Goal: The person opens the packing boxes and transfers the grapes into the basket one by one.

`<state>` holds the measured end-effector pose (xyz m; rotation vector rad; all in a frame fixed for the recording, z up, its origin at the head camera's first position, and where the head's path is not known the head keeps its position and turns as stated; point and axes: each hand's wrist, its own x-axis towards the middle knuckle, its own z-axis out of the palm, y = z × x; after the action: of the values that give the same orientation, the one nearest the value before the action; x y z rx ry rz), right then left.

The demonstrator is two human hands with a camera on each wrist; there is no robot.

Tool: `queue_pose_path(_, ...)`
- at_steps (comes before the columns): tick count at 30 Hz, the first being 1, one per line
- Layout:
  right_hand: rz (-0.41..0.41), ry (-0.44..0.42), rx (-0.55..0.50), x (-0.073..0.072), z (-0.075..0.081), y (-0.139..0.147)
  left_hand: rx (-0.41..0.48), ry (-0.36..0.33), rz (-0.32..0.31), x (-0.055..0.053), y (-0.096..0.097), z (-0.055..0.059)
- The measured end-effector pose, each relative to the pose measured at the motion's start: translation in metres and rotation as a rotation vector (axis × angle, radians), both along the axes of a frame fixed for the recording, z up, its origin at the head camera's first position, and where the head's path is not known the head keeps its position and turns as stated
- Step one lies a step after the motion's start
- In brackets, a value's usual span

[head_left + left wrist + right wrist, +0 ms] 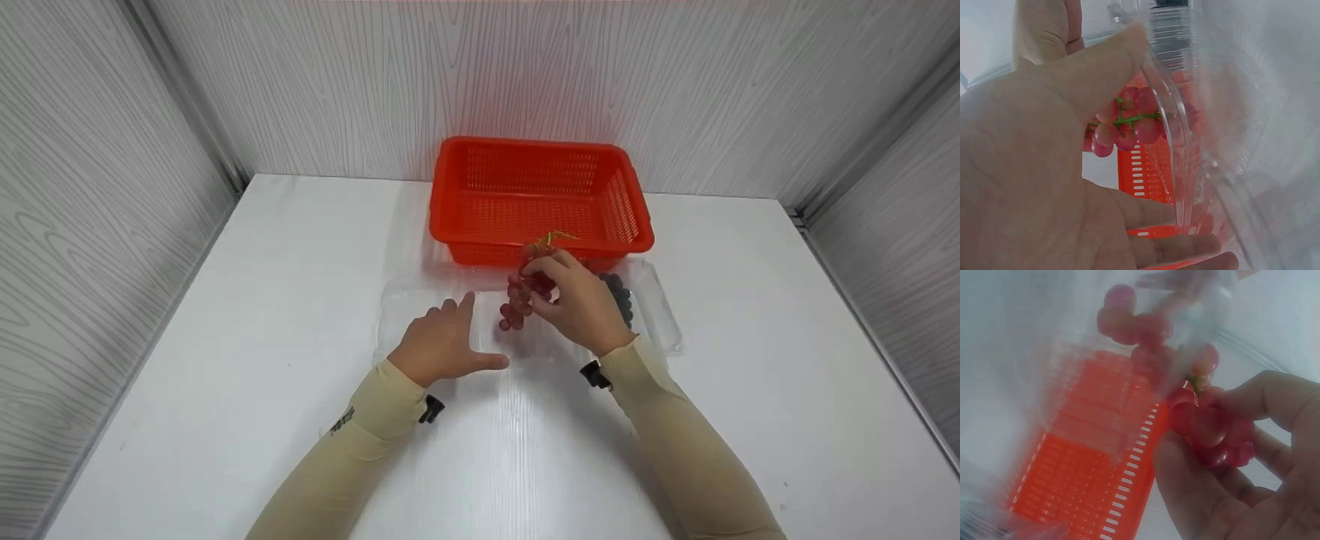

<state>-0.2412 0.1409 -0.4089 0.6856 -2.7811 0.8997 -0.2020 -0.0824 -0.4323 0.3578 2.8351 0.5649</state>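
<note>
A bunch of red grapes (516,307) with a green stem is held between the thumb and fingers of my right hand (589,307), in front of the red basket (444,206). The right wrist view shows the grapes (1207,427) pinched at the fingertips. To the left, my left hand (442,341) is spread over a clear plastic container (397,311), its thumb and fingers straight. In the left wrist view these fingers lie by a clear plastic edge (1182,163); whether they press on it I cannot tell. Dark grapes (618,296) lie partly hidden behind my right hand.
The basket stands near the back wall (525,67) of a white table (225,360). Transparent plastic (661,307) extends right of the dark grapes. Side walls (82,225) border the table at left and right.
</note>
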Motion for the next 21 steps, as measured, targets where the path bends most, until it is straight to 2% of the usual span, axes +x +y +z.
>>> queue_pose_path(5,0.001,-0.004,0.007,-0.0004,-0.0007,0.0005,-0.006,0.011,-0.022,0.0015,-0.0006,0.0019)
queue_pose_path(8,0.012,-0.012,0.011,-0.0008,0.0,0.0009,0.0,-0.005,-0.016,0.0018,-0.0019,0.0023)
queue_pose_path(13,0.029,-0.004,0.026,-0.0025,0.0019,0.001,0.021,-0.051,0.049,0.0001,0.0006,0.0012)
queue_pose_path(18,0.033,-0.02,0.02,-0.0024,0.0004,0.0007,0.061,-0.01,0.096,0.0,0.0068,-0.0017)
queue_pose_path(21,0.028,-0.028,0.021,-0.0021,-0.0018,0.0005,0.043,0.003,0.106,0.0016,0.0079,-0.0035)
